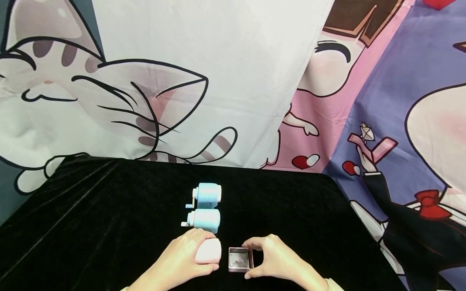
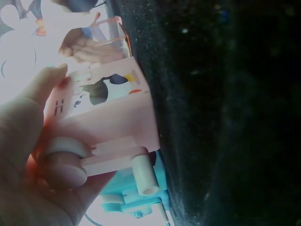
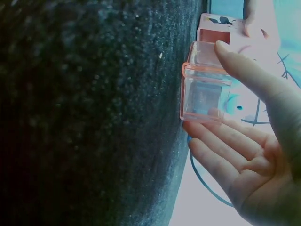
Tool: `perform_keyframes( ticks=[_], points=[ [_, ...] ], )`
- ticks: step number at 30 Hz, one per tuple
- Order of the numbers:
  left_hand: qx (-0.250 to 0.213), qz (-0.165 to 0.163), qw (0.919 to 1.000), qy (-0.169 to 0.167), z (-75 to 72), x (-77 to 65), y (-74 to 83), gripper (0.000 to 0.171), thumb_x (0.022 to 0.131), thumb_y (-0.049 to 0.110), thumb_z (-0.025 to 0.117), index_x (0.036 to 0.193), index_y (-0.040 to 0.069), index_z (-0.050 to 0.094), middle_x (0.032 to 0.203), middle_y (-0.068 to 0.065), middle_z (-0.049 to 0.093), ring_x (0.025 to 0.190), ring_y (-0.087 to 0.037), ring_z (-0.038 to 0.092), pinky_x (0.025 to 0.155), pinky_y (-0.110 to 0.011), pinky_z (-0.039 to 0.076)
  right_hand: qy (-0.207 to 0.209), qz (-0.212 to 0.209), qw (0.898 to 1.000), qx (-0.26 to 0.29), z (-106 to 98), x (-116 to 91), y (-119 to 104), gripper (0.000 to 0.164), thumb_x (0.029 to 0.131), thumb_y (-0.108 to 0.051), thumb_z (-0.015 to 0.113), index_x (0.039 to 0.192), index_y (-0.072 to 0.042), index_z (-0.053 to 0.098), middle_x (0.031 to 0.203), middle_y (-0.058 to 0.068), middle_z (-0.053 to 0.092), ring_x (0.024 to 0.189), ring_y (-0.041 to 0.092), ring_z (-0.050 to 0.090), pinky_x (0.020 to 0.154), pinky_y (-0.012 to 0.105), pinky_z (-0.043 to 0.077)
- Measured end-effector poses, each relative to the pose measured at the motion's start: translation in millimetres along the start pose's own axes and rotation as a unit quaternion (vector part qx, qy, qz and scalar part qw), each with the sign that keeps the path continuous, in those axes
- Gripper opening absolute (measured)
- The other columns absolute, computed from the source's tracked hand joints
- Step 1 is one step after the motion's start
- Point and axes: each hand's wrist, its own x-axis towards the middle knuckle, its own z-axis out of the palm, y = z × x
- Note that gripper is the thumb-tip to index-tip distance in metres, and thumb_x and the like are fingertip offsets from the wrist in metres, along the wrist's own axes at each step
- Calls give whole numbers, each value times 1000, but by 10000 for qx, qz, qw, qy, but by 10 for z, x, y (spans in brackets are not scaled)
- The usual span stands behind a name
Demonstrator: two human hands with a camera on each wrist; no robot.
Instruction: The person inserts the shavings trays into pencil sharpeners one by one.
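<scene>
My left hand [image 1: 185,250] grips a pink hand-crank pencil sharpener [image 1: 208,251], its fingers over the far side and the thumb on the near side. In the left wrist view the sharpener [image 2: 103,113] shows a printed cartoon on one face, and a crank with a white knob towards the camera. Just to the right, my right hand [image 1: 274,258] holds a small see-through pinkish shavings drawer [image 1: 239,260] between thumb and fingers. The right wrist view shows the thumb at one edge of the drawer [image 3: 205,94] and the fingertips at the opposite edge. A gap separates drawer and sharpener.
Two blue crank sharpeners stand in a row beyond my left hand, a lighter one [image 1: 205,219] nearer and a darker one [image 1: 208,195] behind it. Black velvety cloth [image 1: 109,226] covers the table. A cartoon-printed curtain [image 1: 236,81] hangs behind.
</scene>
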Motion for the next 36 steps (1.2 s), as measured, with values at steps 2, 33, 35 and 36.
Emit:
perform_keyframes(
  ticks=[2,33,35,36],
  points=[
    [-12,-1,10000,-7,7,-3,0,46,69,48,73,103,22,56,95,12,56,79,-6,48,64,-27,46,-3,1,10000,10,1,-4,-1,54,65,-49,76,107,-18,61,102,-7,65,91,3,58,78,27,50],
    [143,337,9986,376,42,-7,-50,44,68,46,74,100,22,56,91,14,56,77,-5,47,62,-23,45,130,-58,9996,-250,47,11,11,39,69,-41,76,101,-22,63,94,-12,65,83,-2,57,72,24,51],
    [146,342,9986,382,44,-7,-54,44,68,46,75,100,22,56,91,13,56,77,-5,47,61,-23,45,160,-58,9995,-285,52,10,5,40,69,-41,76,100,-22,63,94,-12,65,83,-2,57,72,24,51],
    [155,344,9985,384,44,-7,-56,45,68,46,75,100,22,56,91,13,56,77,-5,47,61,-23,45,171,-59,9994,-299,54,11,1,40,68,-41,76,100,-21,63,94,-11,65,84,-2,57,72,24,51]
  ],
)
